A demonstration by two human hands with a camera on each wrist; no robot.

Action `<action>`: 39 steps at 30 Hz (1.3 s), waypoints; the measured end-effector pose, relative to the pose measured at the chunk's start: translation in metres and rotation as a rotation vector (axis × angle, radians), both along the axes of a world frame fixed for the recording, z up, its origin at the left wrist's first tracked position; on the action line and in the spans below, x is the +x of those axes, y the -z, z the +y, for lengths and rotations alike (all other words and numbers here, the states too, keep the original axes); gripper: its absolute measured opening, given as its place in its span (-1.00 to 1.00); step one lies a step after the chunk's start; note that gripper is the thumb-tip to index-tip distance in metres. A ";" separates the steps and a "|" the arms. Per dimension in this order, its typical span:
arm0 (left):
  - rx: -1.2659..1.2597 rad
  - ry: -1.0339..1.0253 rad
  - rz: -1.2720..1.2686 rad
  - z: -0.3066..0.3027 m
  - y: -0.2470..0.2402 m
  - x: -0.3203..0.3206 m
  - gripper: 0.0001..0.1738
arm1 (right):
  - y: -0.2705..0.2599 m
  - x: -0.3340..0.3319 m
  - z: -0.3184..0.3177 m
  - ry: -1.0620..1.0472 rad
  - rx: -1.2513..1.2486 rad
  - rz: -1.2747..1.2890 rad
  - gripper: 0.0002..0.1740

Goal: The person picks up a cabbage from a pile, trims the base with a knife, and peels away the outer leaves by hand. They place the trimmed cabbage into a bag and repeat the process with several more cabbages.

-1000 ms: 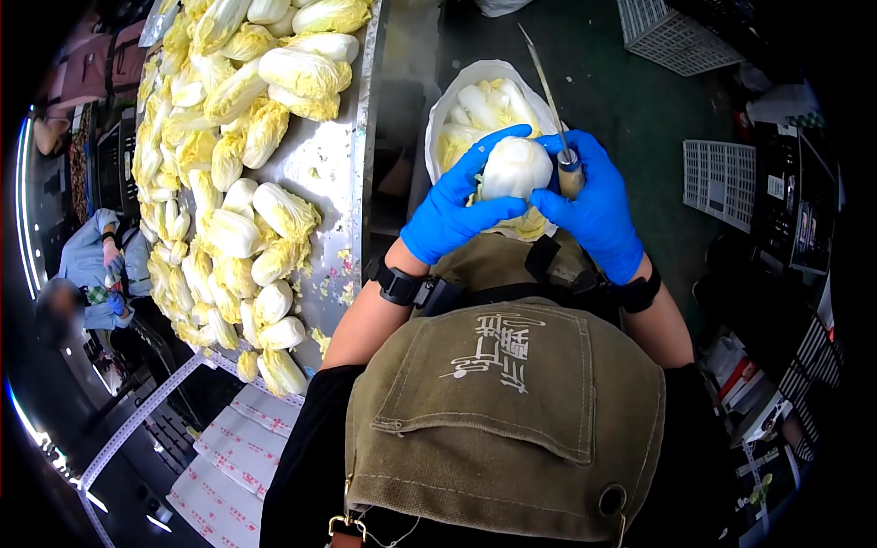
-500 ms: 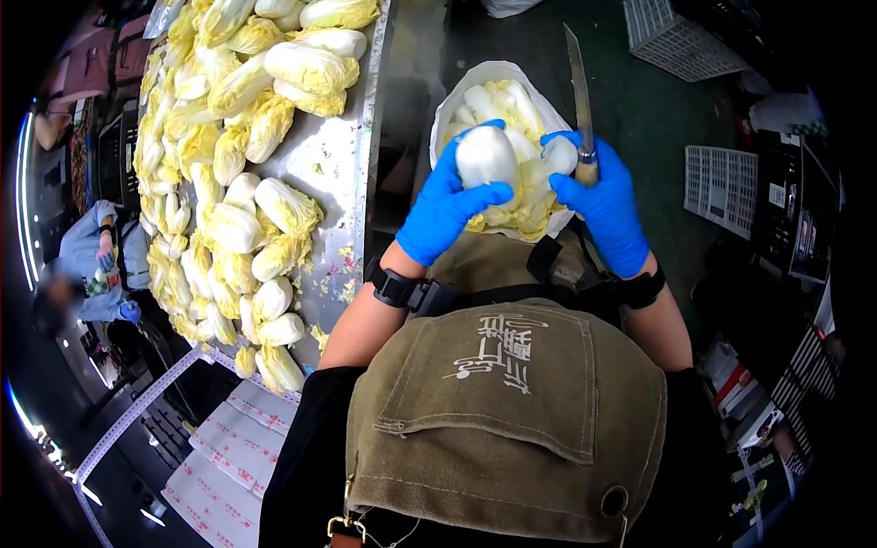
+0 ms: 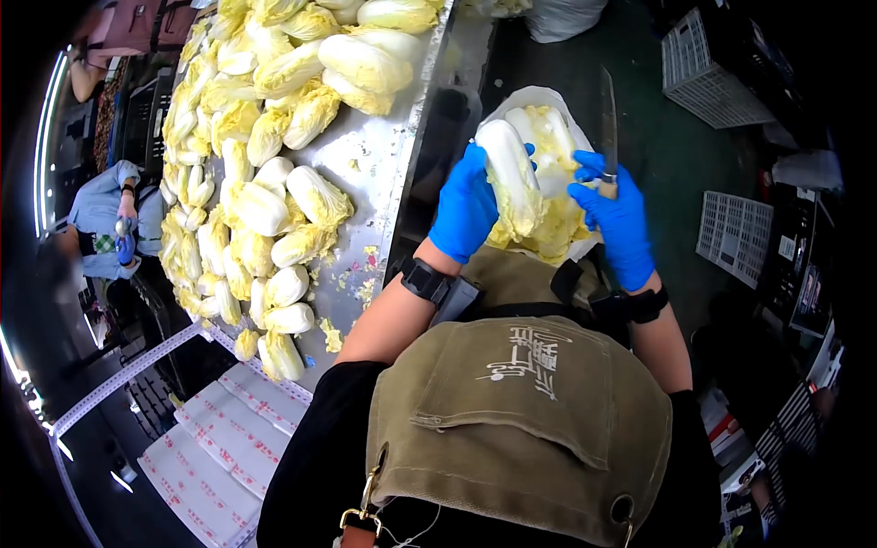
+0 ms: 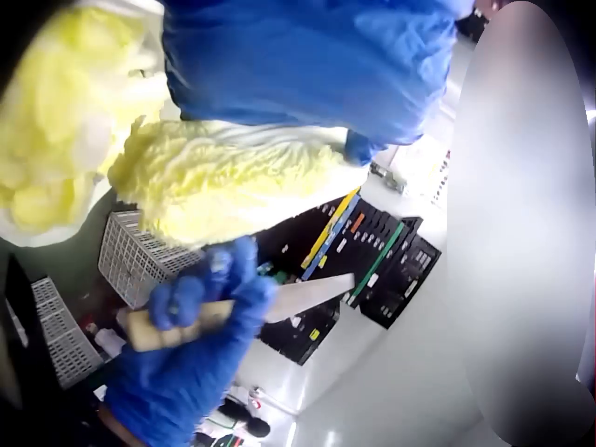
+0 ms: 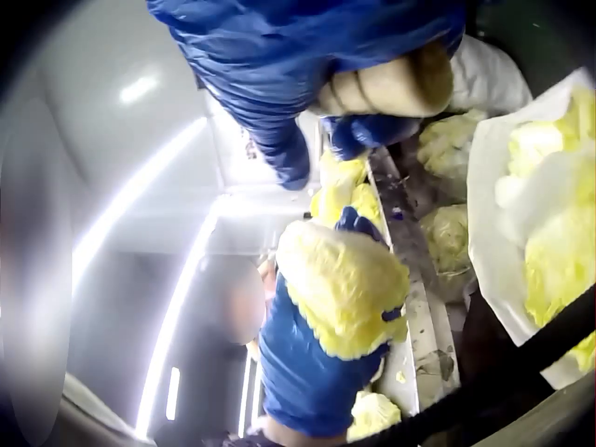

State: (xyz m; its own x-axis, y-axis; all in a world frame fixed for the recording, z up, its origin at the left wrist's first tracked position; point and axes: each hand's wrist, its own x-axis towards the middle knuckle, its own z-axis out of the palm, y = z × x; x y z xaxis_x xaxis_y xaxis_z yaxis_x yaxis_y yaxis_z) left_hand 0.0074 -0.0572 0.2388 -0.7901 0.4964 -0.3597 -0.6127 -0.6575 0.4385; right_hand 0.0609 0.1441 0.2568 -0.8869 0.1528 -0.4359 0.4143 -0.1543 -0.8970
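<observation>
In the head view the left hand [image 3: 464,208], in a blue glove, grips a white and yellow cabbage [image 3: 510,173] over the left side of a white-lined container [image 3: 581,137]. The right hand [image 3: 623,228], gloved too, holds a knife by its pale wooden handle [image 3: 607,189], and the blade [image 3: 609,119] points away from the body. Trimmed leaves and pieces [image 3: 553,215] fill the container. In the left wrist view the cabbage [image 4: 233,177] lies under the left hand [image 4: 307,70], with the right hand [image 4: 186,358] curled round the handle [image 4: 182,326].
Many cabbages [image 3: 265,208] cover the left part of a metal table [image 3: 365,173], with leaf scraps near its edge. White crates [image 3: 735,233] stand on the floor at right. Another person [image 3: 105,219] is at far left, and printed white boxes [image 3: 215,447] are at lower left.
The left hand has turned the cabbage from base-on to lengthwise and parted from the right hand. A small white piece at the right fingers is gone from them. The head view has shifted.
</observation>
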 end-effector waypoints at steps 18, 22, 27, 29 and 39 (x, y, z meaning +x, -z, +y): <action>-0.480 0.185 0.538 0.022 -0.034 0.012 -0.23 | -0.002 0.005 -0.006 -0.155 -0.041 0.160 -0.45; -0.446 0.251 0.447 0.022 -0.039 0.013 -0.24 | -0.008 0.005 -0.003 -0.161 -0.173 0.042 -0.48; -0.448 0.338 0.429 0.018 -0.037 0.013 -0.27 | -0.006 0.006 -0.003 -0.159 -0.201 0.014 -0.53; -0.318 0.326 0.322 0.013 -0.029 0.011 -0.31 | -0.012 0.005 -0.003 -0.174 -0.181 -0.056 -0.55; -0.387 0.126 0.370 0.018 -0.029 0.019 -0.17 | -0.007 0.010 -0.016 -0.105 0.037 0.299 -0.42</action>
